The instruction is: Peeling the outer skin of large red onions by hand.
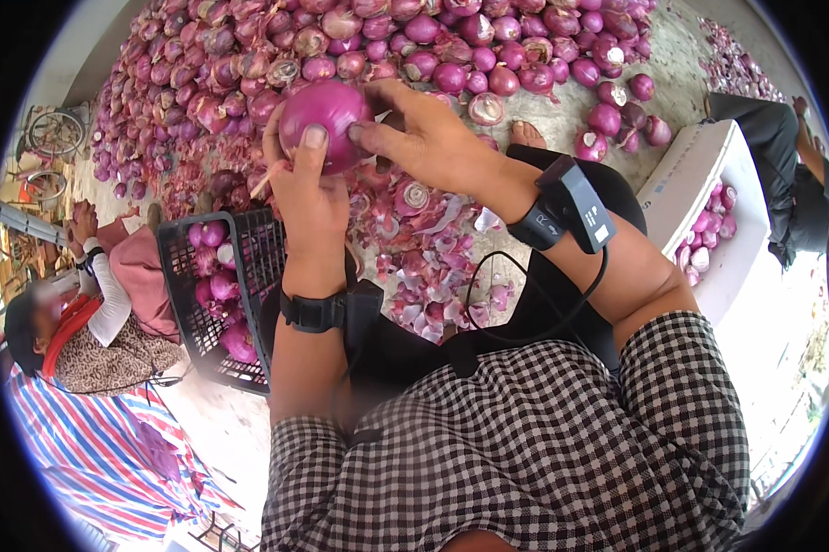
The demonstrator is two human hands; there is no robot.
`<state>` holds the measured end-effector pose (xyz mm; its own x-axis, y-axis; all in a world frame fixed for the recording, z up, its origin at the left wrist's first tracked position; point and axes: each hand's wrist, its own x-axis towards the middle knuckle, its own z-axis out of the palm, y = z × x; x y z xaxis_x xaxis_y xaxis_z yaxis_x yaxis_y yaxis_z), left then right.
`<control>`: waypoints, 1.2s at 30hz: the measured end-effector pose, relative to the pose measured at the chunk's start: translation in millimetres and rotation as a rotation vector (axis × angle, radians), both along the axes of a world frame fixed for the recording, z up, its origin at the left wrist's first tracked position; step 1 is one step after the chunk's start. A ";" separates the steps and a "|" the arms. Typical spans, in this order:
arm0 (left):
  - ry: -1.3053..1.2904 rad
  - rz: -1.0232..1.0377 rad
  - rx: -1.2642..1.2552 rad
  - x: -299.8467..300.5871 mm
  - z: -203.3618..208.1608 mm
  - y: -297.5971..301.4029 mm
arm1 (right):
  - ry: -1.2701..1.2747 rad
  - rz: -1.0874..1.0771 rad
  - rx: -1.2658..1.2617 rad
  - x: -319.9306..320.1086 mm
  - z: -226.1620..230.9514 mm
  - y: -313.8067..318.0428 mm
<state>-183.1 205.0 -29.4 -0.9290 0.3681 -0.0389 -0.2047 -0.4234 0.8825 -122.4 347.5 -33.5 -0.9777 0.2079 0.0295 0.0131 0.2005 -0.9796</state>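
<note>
A large, smooth purple-red onion [330, 115] is held up in front of me, over the heap. My left hand [306, 189] cups it from the left and below, thumb pressed on its near face. On its right side rest the thumb and bent forefinger of my right hand [426, 138]. Something dark shows beneath the right hand's curled fingers; I cannot make out what it is. A thin, pale stick-like tip [261, 187] pokes out beside my left hand. Loose onion skins [424, 267] litter the floor between my legs.
A big heap of red onions [212, 74] spreads ahead. On my left stands a black plastic crate [258, 244] with onions inside; on my right, a white foam box [695, 170] holds smaller peeled ones. People sit on both sides. A black cable [525, 336] loops across my lap.
</note>
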 end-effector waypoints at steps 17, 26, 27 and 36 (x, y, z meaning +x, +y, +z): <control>0.050 0.010 -0.012 5.5 -4.1 5.1 | 0.237 -0.089 0.148 3.4 3.0 0.1; 0.000 -0.009 0.060 2.7 -1.5 6.5 | 0.192 -0.021 0.107 5.2 7.1 5.4; -0.006 -0.015 0.063 2.6 -1.2 6.5 | 0.189 -0.016 0.118 4.9 6.5 6.1; -0.122 -0.054 0.123 -2.4 -8.0 0.4 | 0.310 -0.105 0.229 -1.3 -1.2 5.9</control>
